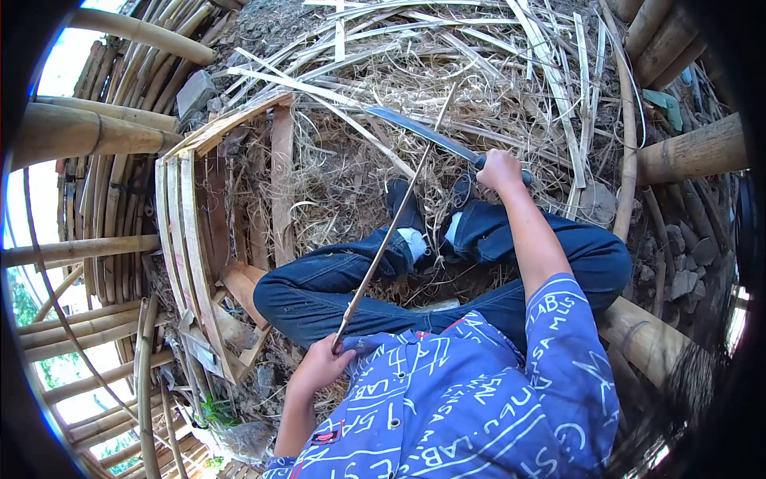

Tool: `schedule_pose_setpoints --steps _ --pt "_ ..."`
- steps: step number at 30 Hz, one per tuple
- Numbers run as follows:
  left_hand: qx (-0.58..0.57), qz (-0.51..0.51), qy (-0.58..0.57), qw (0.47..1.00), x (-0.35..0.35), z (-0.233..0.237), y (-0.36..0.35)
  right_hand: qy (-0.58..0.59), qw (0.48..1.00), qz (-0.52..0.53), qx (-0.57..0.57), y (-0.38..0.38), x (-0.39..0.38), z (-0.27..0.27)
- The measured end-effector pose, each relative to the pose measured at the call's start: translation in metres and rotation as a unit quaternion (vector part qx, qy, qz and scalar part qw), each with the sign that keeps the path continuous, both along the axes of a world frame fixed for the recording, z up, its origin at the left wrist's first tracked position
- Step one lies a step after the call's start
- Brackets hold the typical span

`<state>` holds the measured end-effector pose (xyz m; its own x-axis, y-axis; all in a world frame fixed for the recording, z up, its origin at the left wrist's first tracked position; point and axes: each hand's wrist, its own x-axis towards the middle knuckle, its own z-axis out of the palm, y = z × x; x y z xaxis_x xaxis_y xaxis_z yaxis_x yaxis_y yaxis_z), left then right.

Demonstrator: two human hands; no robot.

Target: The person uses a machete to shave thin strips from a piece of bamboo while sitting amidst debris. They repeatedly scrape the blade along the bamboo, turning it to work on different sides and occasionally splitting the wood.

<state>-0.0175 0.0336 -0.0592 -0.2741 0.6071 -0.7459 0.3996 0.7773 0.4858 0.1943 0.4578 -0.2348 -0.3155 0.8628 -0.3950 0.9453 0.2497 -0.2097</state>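
My left hand (pixel 321 364), low and close to my body, is closed around the near end of a thin bamboo strip (pixel 381 249). The strip slants up and away across my lap, between my knees, to the shavings beyond my feet. In my right hand (pixel 503 171) is the dark handle of a machete (pixel 424 132), gripped with the fingers wrapped round it. Its long blade points to the left and overlaps the upper part of the strip in this view.
Pale bamboo strips (pixel 550 72) and curly shavings (pixel 415 68) cover the ground ahead. A wooden crate (pixel 185 231) stands at my left. Thick bamboo poles (pixel 88 132) frame the left side, another pole (pixel 694 149) juts in at right, near several stones (pixel 685 283).
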Motion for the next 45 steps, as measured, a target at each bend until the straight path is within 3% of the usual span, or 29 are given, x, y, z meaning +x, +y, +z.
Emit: schedule_pose_setpoints --steps 5,8,12,15,17,19,25,27,30,33,35,39,45 --pt "-0.009 -0.012 -0.012 1.0 -0.012 -0.007 -0.001 0.047 0.999 0.019 0.011 -0.022 -0.003 0.01" --pt "-0.019 -0.005 -0.011 1.0 -0.014 -0.007 0.008 0.081 0.993 0.087 -0.006 -0.041 0.001 -0.002" --pt "-0.01 -0.014 -0.008 1.0 -0.016 -0.01 0.005 0.074 0.981 0.173 -0.051 -0.062 -0.006 0.025" --pt "-0.001 -0.05 0.004 0.999 -0.016 0.006 -0.001 0.036 0.985 0.169 -0.018 -0.04 -0.004 0.024" --pt "0.013 -0.04 0.008 0.999 -0.008 0.021 -0.009 -0.005 1.0 0.015 0.001 -0.007 -0.002 0.007" --pt "0.025 -0.028 0.013 0.999 -0.005 0.024 -0.018 -0.005 1.0 0.006 -0.004 0.012 -0.001 0.004" --pt "-0.025 -0.021 -0.011 0.999 -0.017 0.025 -0.01 0.004 0.997 0.058 0.058 0.009 -0.01 0.01" --pt "-0.045 0.008 -0.034 0.998 -0.025 0.022 -0.017 0.011 0.995 0.077 0.055 -0.002 -0.009 0.011" --pt "-0.022 -0.051 0.006 0.998 -0.027 0.024 -0.012 0.063 0.991 0.115 0.018 -0.034 -0.008 0.021" --pt "-0.031 -0.042 -0.003 0.999 -0.027 0.025 -0.006 0.075 0.982 0.175 0.001 -0.046 -0.004 0.036" --pt "-0.024 -0.051 0.0 0.998 -0.026 0.035 -0.007 0.06 0.983 0.172 -0.009 -0.029 0.002 0.032" --pt "-0.034 -0.07 0.011 0.997 -0.01 0.067 -0.015 -0.045 0.999 0.03 0.005 0.02 0.024 0.013" --pt "-0.068 -0.061 -0.004 0.996 -0.027 0.065 -0.018 -0.019 0.997 0.074 0.027 0.003 0.01 0.015"
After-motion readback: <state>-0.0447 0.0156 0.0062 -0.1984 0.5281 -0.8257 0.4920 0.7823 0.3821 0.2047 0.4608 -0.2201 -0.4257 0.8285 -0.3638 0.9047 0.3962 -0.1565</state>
